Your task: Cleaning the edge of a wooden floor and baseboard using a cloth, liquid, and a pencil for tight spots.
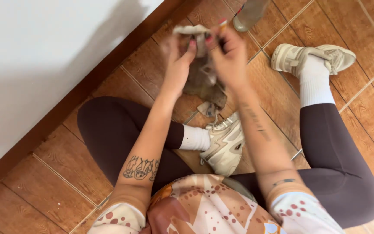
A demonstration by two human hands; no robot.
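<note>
In the upper middle of the frame, the left hand (179, 56) and the right hand (230, 54) both hold a soft, crumpled grey-brown cloth (202, 73). The fingers of each hand are closed and pinch its pale upper edge, so the limp cloth hangs down between them above the floor. Motion blurs the hands a little. Below is a glossy brown floor of square tiles (66, 173) with a wood-like grain. A chunky white sneaker (226, 143) is at the centre, another white sneaker (312, 56) at the upper right. A smooth white wall (35, 52) fills the upper left.
</note>
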